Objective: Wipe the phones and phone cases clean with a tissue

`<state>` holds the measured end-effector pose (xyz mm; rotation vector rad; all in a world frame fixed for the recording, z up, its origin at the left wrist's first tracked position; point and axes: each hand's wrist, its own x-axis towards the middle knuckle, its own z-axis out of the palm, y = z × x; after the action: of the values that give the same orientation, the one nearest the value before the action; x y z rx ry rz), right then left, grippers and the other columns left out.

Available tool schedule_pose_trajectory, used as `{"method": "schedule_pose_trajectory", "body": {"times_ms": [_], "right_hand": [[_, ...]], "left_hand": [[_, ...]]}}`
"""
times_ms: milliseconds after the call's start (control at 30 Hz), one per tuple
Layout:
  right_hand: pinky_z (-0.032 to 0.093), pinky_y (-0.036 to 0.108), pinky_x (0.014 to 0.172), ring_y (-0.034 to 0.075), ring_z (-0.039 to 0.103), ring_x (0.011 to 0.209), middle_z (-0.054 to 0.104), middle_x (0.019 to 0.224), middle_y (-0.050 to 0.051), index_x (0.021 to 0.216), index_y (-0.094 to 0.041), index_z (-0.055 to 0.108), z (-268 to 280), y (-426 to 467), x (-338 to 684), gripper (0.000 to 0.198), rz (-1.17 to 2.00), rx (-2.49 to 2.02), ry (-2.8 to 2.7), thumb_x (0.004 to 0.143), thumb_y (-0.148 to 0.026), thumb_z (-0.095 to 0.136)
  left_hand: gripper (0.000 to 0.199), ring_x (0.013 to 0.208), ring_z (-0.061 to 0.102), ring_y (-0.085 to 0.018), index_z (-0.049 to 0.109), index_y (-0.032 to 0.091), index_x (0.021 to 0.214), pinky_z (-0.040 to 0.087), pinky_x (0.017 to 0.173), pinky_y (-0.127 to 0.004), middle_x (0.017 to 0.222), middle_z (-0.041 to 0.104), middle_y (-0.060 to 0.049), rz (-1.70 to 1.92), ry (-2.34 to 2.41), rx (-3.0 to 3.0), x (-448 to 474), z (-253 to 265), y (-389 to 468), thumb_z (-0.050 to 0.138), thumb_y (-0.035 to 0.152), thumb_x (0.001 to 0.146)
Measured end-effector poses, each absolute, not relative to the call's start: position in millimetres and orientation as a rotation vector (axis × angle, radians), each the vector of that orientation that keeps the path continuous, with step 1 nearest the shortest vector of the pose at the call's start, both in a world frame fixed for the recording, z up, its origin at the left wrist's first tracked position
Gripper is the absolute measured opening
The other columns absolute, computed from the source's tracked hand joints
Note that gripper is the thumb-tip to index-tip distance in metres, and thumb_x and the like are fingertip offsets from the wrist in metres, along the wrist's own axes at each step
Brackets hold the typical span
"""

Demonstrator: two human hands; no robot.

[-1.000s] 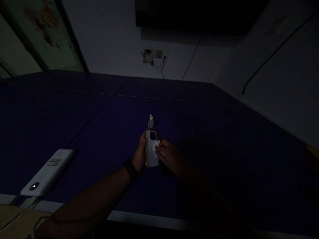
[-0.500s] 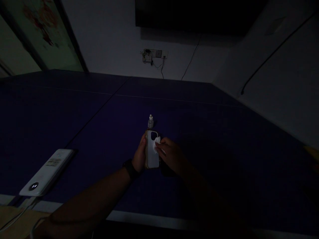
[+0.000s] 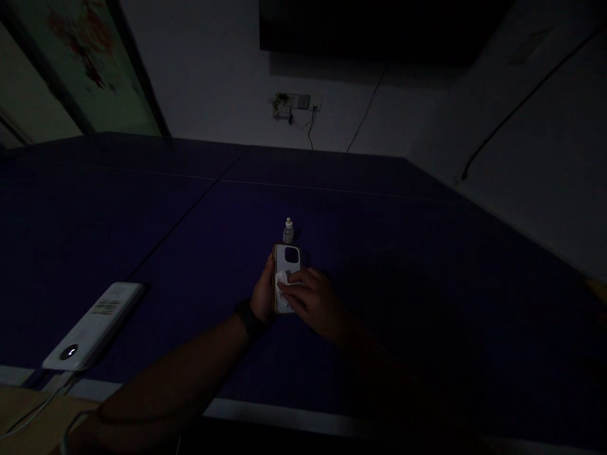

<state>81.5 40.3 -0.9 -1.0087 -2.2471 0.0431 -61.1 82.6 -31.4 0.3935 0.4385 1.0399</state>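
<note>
A pale phone case (image 3: 280, 258) with a dark camera cutout is held upright above the dark blue table. My left hand (image 3: 263, 292), with a dark watch on its wrist, grips the case along its left edge. Pinched in the fingers of my right hand (image 3: 313, 300) is a crumpled white tissue (image 3: 283, 278), pressed against the lower middle of the case. Those fingers cover part of the case's right side. Just beyond the case's top edge stands a small clear dropper bottle (image 3: 288, 234) with a white cap.
A white power bank (image 3: 92, 328) with a lit round display lies at the left, with a white cable (image 3: 33, 414) at its near end. Across the blue table (image 3: 190, 253) are a wall with sockets (image 3: 294, 104) and a dark screen (image 3: 370, 31). The room is dim.
My right hand has moved the tissue left and down, from beside the camera cutout to the middle of the case. The case tilts a little differently; my left hand keeps its grip.
</note>
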Motion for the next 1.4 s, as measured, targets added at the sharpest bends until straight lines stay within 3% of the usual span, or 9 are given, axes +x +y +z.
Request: {"method": "schedule_pose_trajectory", "body": {"times_ms": [133, 300, 433, 633, 800, 933, 1067, 1400], "right_hand": [[0.049, 0.038, 0.084, 0.020, 0.062, 0.091, 0.072, 0.095, 0.002, 0.099, -0.027, 0.076, 1.8, 39.2, 82.9, 0.012, 0.094, -0.848, -2.359, 0.091, -0.021, 0.070], [0.047, 0.038, 0.075, 0.022, 0.059, 0.086, 0.073, 0.098, 0.005, 0.102, -0.026, 0.077, 1.1, 41.7, 86.5, 0.014, -0.015, -1.084, -2.248, 0.092, -0.022, 0.070], [0.050, 0.038, 0.080, 0.021, 0.060, 0.089, 0.072, 0.100, 0.005, 0.103, -0.027, 0.077, 1.0, 39.0, 78.3, 0.015, 0.045, -0.974, -2.261, 0.094, -0.020, 0.066], [0.047, 0.037, 0.077, 0.021, 0.060, 0.086, 0.072, 0.090, 0.003, 0.096, -0.026, 0.077, 8.1, 38.6, 86.2, 0.008, 0.043, -0.980, -2.349, 0.090, -0.023, 0.073], [0.049, 0.038, 0.077, 0.023, 0.060, 0.087, 0.071, 0.093, 0.007, 0.100, -0.022, 0.075, 1.1, 38.8, 79.0, 0.010, 0.041, -1.122, -2.208, 0.093, -0.022, 0.069], [0.050, 0.039, 0.088, 0.023, 0.063, 0.094, 0.070, 0.093, 0.006, 0.096, -0.021, 0.073, -3.1, 35.9, 68.2, 0.006, 0.185, -0.999, -2.168, 0.091, -0.023, 0.073], [0.047, 0.035, 0.083, 0.020, 0.063, 0.089, 0.071, 0.089, 0.003, 0.088, -0.021, 0.072, 1.5, 34.6, 71.4, 0.008, 0.249, -0.972, -2.229, 0.087, -0.026, 0.078], [0.043, 0.033, 0.080, 0.019, 0.061, 0.087, 0.073, 0.087, 0.001, 0.085, -0.021, 0.074, 5.6, 36.3, 79.1, 0.011, 0.296, -1.043, -2.240, 0.082, -0.024, 0.083]], "left_hand": [[0.054, 0.086, 0.070, -0.020, 0.068, 0.012, 0.119, 0.053, 0.084, -0.030, 0.095, 0.075, -0.009, 1.044, 0.407, 0.436, -61.6, -26.9, 82.1, 0.053, 0.059, 0.095], [0.049, 0.075, 0.069, -0.018, 0.069, 0.013, 0.111, 0.053, 0.074, -0.028, 0.086, 0.074, -0.007, 1.017, 0.412, 0.406, -60.6, -24.0, 79.3, 0.050, 0.056, 0.098], [0.043, 0.083, 0.069, -0.018, 0.068, 0.016, 0.120, 0.053, 0.083, -0.028, 0.092, 0.075, -0.004, 1.102, 0.447, 0.407, -60.4, -23.2, 77.4, 0.051, 0.050, 0.099], [0.061, 0.084, 0.070, -0.022, 0.067, 0.010, 0.122, 0.053, 0.082, -0.032, 0.093, 0.075, -0.010, 1.009, 0.412, 0.451, -62.5, -23.4, 78.5, 0.050, 0.062, 0.095], [0.049, 0.078, 0.070, -0.017, 0.066, 0.015, 0.122, 0.054, 0.079, -0.028, 0.089, 0.075, -0.005, 1.055, 0.403, 0.408, -60.8, -28.7, 81.6, 0.051, 0.055, 0.098], [0.050, 0.084, 0.071, -0.018, 0.061, 0.013, 0.132, 0.053, 0.086, -0.028, 0.095, 0.076, -0.007, 1.071, 0.440, 0.378, -60.6, -29.8, 82.0, 0.047, 0.050, 0.101], [0.061, 0.086, 0.072, -0.021, 0.052, 0.014, 0.143, 0.052, 0.086, -0.033, 0.100, 0.076, -0.009, 1.060, 0.440, 0.424, -63.0, -28.0, 80.1, 0.050, 0.055, 0.098], [0.061, 0.093, 0.072, -0.025, 0.061, 0.012, 0.132, 0.052, 0.087, -0.034, 0.099, 0.076, -0.010, 1.024, 0.435, 0.475, -62.2, -28.3, 78.1, 0.052, 0.060, 0.095]]}}
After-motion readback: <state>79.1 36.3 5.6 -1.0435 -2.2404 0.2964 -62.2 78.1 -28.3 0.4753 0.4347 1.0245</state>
